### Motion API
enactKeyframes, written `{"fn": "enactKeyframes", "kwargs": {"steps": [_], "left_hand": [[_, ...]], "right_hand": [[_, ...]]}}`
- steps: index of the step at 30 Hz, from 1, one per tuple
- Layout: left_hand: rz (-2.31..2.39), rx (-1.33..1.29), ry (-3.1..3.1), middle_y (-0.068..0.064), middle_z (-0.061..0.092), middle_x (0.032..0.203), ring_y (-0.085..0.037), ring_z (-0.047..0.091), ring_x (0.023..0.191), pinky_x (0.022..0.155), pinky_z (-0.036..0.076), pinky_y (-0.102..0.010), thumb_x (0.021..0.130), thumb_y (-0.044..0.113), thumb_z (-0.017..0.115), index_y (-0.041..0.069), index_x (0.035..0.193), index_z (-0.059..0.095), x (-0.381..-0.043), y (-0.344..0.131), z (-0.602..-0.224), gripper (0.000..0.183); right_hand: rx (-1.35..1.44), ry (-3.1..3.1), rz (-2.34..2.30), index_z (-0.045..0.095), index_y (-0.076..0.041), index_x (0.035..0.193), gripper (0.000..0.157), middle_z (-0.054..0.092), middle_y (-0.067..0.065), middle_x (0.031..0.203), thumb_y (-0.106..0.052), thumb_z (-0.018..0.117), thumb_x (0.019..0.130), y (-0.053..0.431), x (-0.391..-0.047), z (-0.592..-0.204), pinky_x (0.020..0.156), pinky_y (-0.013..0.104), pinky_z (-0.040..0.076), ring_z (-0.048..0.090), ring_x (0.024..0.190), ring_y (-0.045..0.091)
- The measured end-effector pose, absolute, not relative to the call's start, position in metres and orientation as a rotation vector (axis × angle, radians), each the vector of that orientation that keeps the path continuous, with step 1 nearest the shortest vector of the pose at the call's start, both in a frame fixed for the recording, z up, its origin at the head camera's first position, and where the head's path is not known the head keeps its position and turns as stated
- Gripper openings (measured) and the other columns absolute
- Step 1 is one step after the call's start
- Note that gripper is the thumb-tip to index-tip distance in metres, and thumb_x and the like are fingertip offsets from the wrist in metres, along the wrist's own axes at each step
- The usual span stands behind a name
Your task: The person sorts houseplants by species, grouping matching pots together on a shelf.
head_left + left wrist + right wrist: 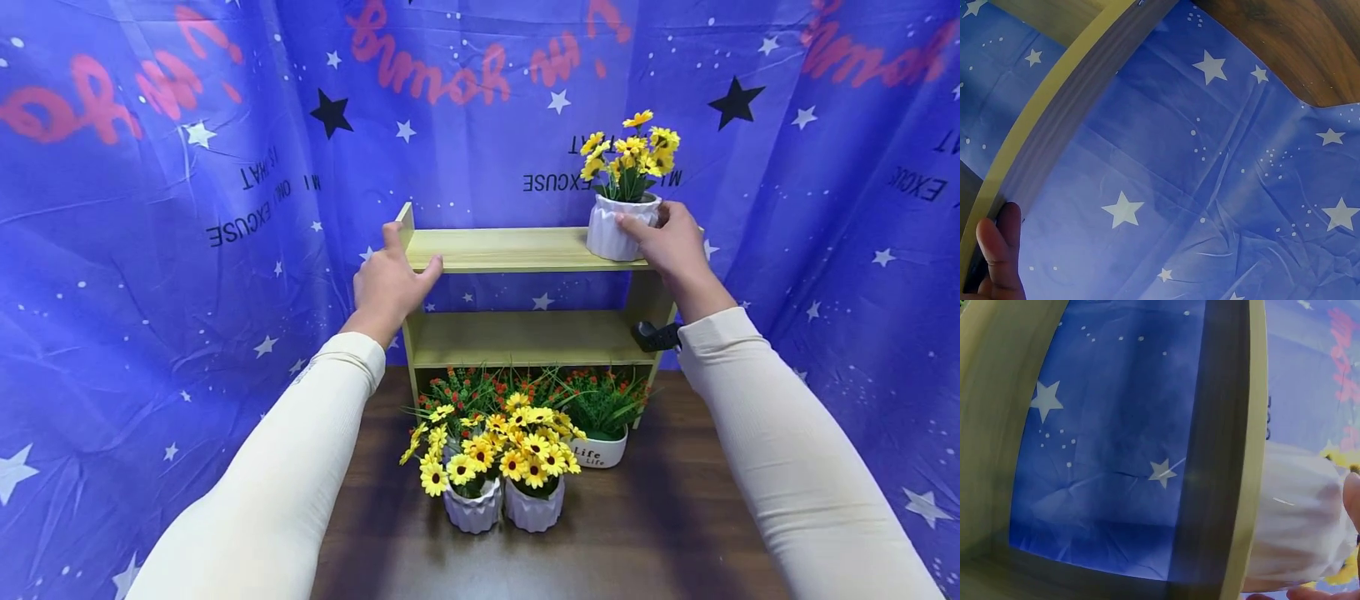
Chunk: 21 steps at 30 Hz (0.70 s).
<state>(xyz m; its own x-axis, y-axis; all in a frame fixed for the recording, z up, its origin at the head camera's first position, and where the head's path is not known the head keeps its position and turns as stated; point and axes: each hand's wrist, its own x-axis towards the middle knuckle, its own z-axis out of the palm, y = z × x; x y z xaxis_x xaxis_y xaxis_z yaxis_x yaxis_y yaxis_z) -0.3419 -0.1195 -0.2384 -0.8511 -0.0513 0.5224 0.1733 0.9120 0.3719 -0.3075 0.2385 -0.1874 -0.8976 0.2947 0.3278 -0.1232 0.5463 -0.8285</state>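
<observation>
A wooden shelf [517, 335] with a top board and a middle board stands in front of me. My left hand [386, 287] grips its left upper corner, thumb over the front edge; in the left wrist view fingers [1002, 247] lie against the side panel. At the right end of the top board, my right hand [678, 250] holds a white ribbed flowerpot [611, 229] with yellow flowers, thumb on its front. The pot's base is at board level, and the right wrist view shows the white pot [1297, 519] beside the board edge, with the hand partly cut off.
Two more white pots of yellow flowers, a left one [474, 507] and a right one [534, 504], stand on the brown table [630, 533]. Behind them, red-flowered plants fill the shelf's bottom level, one in a white oval planter [607, 450]. A blue starry curtain [180, 333] surrounds everything.
</observation>
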Motion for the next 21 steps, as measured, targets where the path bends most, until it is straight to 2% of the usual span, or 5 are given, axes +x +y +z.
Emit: {"fn": "enactKeyframes", "kwargs": {"steps": [6, 10, 14, 21], "left_hand": [[-0.553, -0.092, -2.53, -0.021, 0.06, 0.08, -0.04, 0.063, 0.073, 0.06, 0.049, -0.049, 0.089, 0.066, 0.053, 0.015, 0.143, 0.024, -0.342, -0.12, -0.237, 0.08], [-0.551, -0.093, -2.53, -0.021, 0.06, 0.081, -0.04, 0.063, 0.073, 0.061, 0.049, -0.049, 0.088, 0.067, 0.053, 0.015, 0.143, 0.024, -0.343, -0.12, -0.236, 0.08], [-0.545, -0.084, -2.533, -0.022, 0.06, 0.081, -0.04, 0.063, 0.073, 0.06, 0.049, -0.049, 0.089, 0.066, 0.053, 0.016, 0.142, 0.024, -0.343, -0.122, -0.236, 0.08], [-0.555, -0.084, -2.526, -0.022, 0.06, 0.081, -0.042, 0.063, 0.074, 0.06, 0.049, -0.049, 0.088, 0.066, 0.054, 0.015, 0.142, 0.024, -0.341, -0.122, -0.239, 0.08]], "right_hand": [[-0.096, -2.191, 1.33, 0.028, -0.007, 0.154, 0.086, 0.038, 0.015, 0.153, -0.048, 0.068, 0.09, 0.236, -0.283, -0.197, 0.108, 0.043, 0.038, 0.043, 0.136, 0.029], [-0.001, -2.076, 1.373, 0.034, -0.007, 0.15, 0.078, 0.044, 0.014, 0.149, -0.041, 0.071, 0.091, 0.232, -0.262, -0.211, 0.105, 0.04, 0.042, 0.049, 0.131, 0.029], [0.048, -2.015, 1.38, 0.041, -0.005, 0.145, 0.068, 0.052, 0.014, 0.14, -0.035, 0.071, 0.092, 0.23, -0.244, -0.235, 0.098, 0.032, 0.046, 0.055, 0.12, 0.025], [0.037, -1.966, 1.34, 0.05, -0.008, 0.14, 0.059, 0.058, 0.006, 0.136, -0.027, 0.075, 0.091, 0.234, -0.221, -0.282, 0.093, 0.026, 0.044, 0.058, 0.12, 0.019]]}}
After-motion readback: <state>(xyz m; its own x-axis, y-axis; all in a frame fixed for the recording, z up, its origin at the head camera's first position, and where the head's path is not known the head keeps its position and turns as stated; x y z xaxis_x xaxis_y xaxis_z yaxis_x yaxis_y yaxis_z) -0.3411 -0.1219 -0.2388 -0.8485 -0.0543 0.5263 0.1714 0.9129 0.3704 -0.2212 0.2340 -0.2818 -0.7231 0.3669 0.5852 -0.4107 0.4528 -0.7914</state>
